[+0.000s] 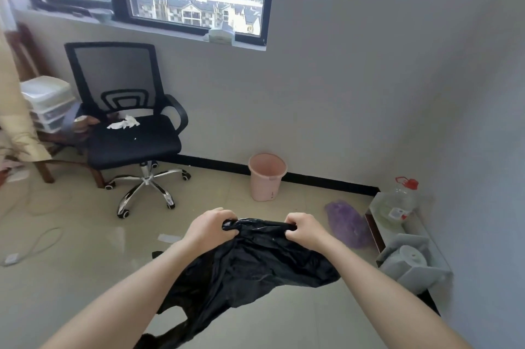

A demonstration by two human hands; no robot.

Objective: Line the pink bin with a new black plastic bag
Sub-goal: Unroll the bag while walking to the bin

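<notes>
Both hands – left (pixel 211 228), right (pixel 305 228) – grip black bag (pixel 255 266) edge | pink bin (pixel 267 177) beyond, unlined

Office chair (pixel 125 121) left; purple bag (pixel 348 223) right.

Both arms outstretched, left hand (pixel 211 228) and right hand (pixel 305 228) fisted.

1. We see a glossy black plastic bag (pixel 250 266) at 6 o'clock.
2. A plain pale pink bin (pixel 267 177) at 12 o'clock.
3. A black mesh chair (pixel 125 110) at 10 o'clock.
4. A purple bag (pixel 348 223) at 3 o'clock.
</notes>
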